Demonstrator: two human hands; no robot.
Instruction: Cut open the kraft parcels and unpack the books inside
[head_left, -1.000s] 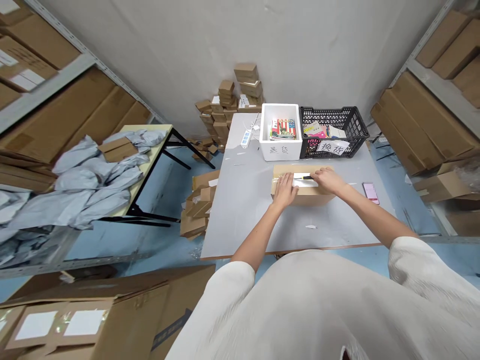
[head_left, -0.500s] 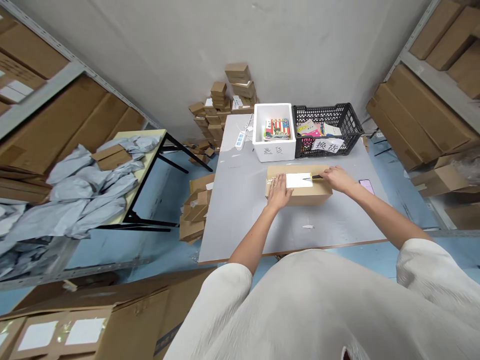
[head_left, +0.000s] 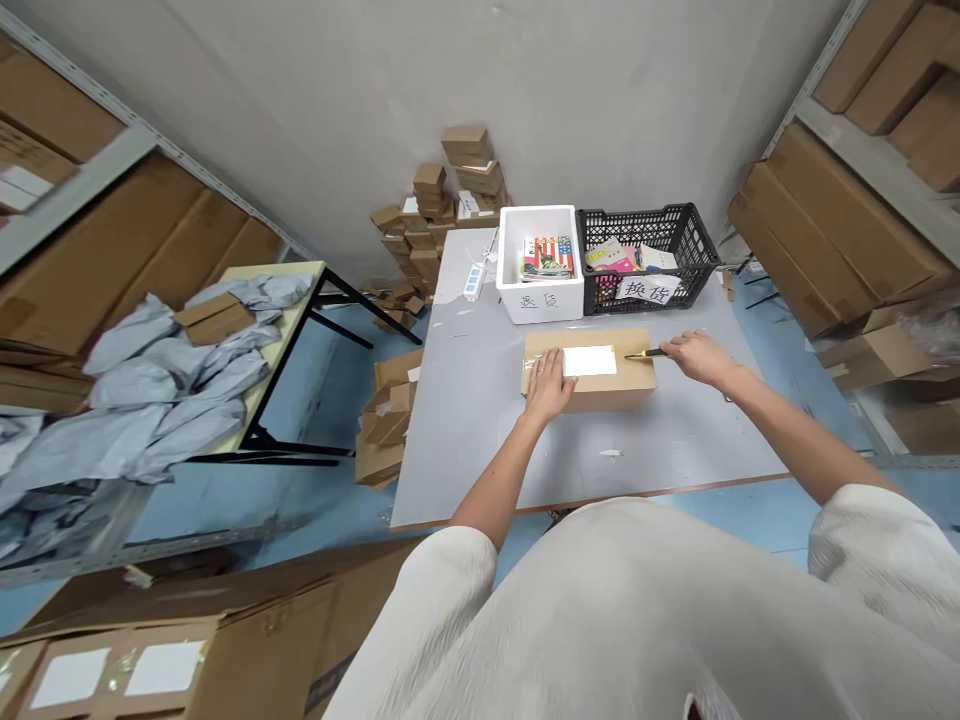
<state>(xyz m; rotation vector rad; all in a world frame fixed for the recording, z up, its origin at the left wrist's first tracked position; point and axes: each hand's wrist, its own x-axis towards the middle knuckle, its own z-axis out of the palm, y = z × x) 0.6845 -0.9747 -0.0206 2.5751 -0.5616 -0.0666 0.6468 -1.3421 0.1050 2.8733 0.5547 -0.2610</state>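
A closed cardboard box (head_left: 611,398) with a white label (head_left: 589,361) on top sits on the grey table (head_left: 480,430). My left hand (head_left: 550,387) lies flat on the box's left end, fingers stretched out and touching the label's left edge. In my closed right hand (head_left: 694,355) is a utility knife (head_left: 645,353), its blade pointing left over the right part of the box top. Whether the blade tip touches the cardboard I cannot tell.
Behind the box stand a white foam bin (head_left: 540,300) and a black crate (head_left: 645,290), both holding books. A power strip (head_left: 473,281) lies at the back left. Left of the table are opened cartons (head_left: 386,430) and a side table with grey parcels (head_left: 180,365).
My right hand has drawn the knife to the right, off the label and toward the box's right end. The left hand keeps its place on the box.
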